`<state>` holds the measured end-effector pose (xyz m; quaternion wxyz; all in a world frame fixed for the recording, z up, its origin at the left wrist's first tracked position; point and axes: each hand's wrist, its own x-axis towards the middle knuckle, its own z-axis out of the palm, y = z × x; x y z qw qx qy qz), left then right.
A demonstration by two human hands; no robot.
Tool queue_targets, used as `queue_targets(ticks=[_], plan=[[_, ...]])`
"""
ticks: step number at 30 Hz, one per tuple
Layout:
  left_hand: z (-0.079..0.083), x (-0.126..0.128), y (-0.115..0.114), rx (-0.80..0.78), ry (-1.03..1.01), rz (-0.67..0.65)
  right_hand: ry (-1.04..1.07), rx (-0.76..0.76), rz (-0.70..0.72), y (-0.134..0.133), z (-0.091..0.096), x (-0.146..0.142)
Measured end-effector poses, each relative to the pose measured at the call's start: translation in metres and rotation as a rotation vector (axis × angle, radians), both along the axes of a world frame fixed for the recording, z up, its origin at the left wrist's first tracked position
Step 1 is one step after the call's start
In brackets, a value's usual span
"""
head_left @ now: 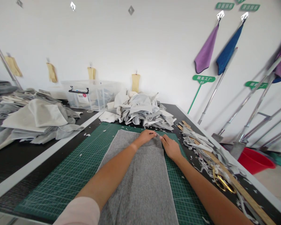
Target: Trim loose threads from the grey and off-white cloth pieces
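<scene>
While both bare hands work at the far end of a long, fuzzy grey felt-like fabric panel (137, 187), that panel lies flat down the middle of a green gridded cutting mat (67, 178). The left hand (144, 137) and right hand (170, 148) sit narrow, their 2 sets of fingers drawn together and nearly meeting at the fabric's end edge; whether they pinch it, the view does not settle. Some trimming looks done: the panel's long sides run straight, and pale curled fabric offcuts (199, 140) lie to the right around a long wooden ruler (245, 190) and gold-handled steel scissors (222, 184), both unheld. Beyond the mat, a soft, crumpled heap of grey-and-white fabric pieces (140, 109) looks uncut, so more material appears left.
</scene>
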<state>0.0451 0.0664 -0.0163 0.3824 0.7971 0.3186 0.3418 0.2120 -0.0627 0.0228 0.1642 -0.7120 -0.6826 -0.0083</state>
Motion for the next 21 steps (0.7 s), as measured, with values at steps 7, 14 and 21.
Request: queue_targets(ticks=[7, 14, 21], plan=[[0.0005, -0.0002, -0.0016, 0.014, -0.011, -0.013, 0.006, 0.002, 0.002, 0.0001, -0.0003, 0.0016], [-0.0015, 0.0004, 0.0003, -0.005, -0.013, -0.006, 0.017, 0.018, 0.018, 0.0004, -0.0019, 0.0021], [-0.0013, 0.0002, 0.0, 0.007, -0.006, -0.001, 0.018, 0.015, 0.027, -0.0008, -0.0005, 0.002]])
